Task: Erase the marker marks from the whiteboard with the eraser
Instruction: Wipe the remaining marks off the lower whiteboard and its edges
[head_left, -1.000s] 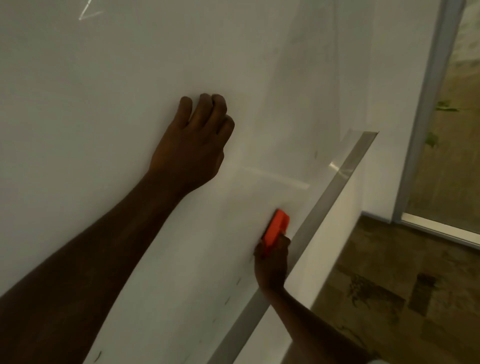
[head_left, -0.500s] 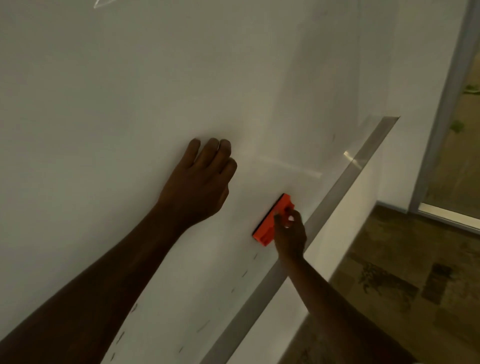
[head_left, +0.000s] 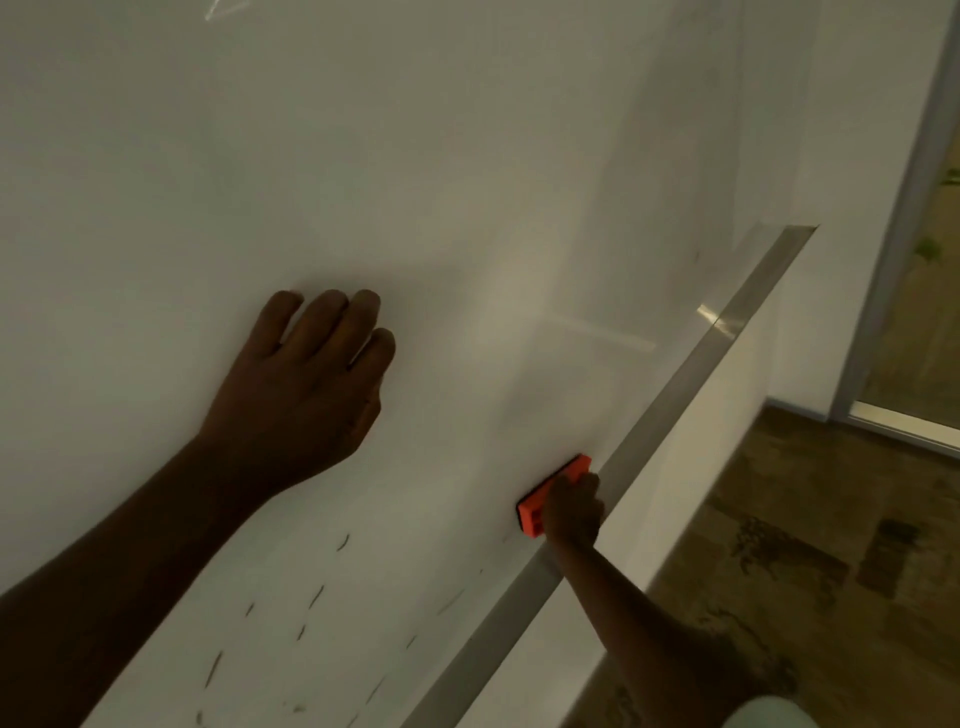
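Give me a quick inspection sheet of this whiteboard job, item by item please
Surface: whiteboard, mostly clean; metal frame along its lower edge.
Job's things: orange eraser against the board near the frame; short dark marker marks left in the lower area.
Clutter: nothing seen.
Hands: left hand flat on the board, holding nothing; right hand gripping the eraser.
Cables: nothing seen.
Surroundings: white wall, patterned floor, dim light.
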